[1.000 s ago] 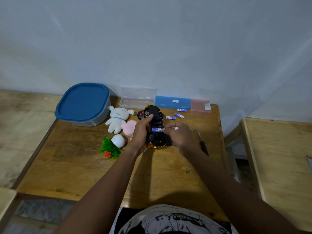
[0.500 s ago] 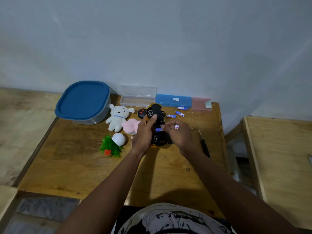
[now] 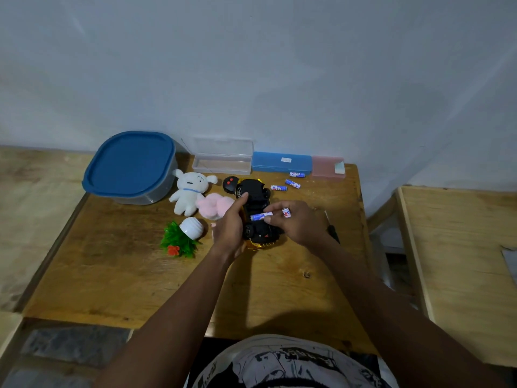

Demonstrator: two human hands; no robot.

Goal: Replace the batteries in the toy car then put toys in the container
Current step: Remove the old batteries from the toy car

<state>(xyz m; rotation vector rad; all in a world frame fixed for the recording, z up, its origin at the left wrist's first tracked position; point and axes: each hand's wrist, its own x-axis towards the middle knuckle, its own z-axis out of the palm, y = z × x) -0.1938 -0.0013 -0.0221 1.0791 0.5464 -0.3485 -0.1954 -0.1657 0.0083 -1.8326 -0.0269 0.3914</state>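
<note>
My left hand [image 3: 228,228] gripped the upturned car [image 3: 256,197] over the worktop [image 3: 140,275], hiding its left side. My right hand [image 3: 296,225] pinched a battery [image 3: 261,216] at the car's underside and curled round a second battery [image 3: 286,212]. I couldn't tell whether the first was seated. Beyond lay three loose batteries [image 3: 279,188]. Farther left stood the lidded container [image 3: 131,166].

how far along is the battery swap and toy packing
Done: the toy car lies underside up, battery bay open. In hand: the left hand grips the car while the right hand pinches a battery at the bay and holds a second battery. Left: seating them, closing the bay, then packing; the container has its lid on, and the white plush and pink plush lie on the table.
</note>
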